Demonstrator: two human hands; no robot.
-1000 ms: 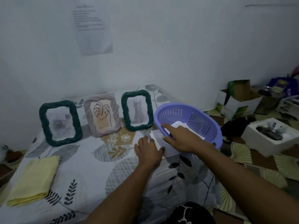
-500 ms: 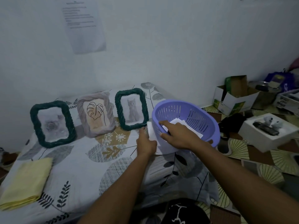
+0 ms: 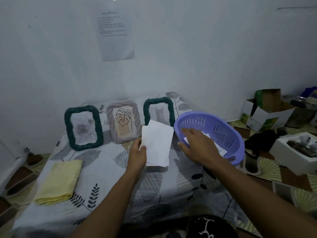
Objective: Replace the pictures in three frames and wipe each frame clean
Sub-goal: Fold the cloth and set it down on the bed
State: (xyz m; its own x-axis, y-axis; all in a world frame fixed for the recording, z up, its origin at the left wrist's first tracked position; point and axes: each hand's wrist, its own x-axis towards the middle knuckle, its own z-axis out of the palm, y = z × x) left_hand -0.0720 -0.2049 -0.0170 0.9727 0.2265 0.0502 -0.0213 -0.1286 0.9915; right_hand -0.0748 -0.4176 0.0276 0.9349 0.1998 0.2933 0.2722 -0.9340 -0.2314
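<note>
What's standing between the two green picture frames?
A greyish frame with a leaf drawing, between the left green frame and the right green frame; head view.

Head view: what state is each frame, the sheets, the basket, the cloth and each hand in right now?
Left green frame, upright, picture in.
Grey frame, upright, leaf drawing in.
Right green frame, upright, cat picture in.
White sheets, held above the bed.
Left hand, pinches them.
Purple basket, tilted, paper inside.
Right hand, fingers extended into the basket.
Yellow cloth, folded, on the bed.
</note>
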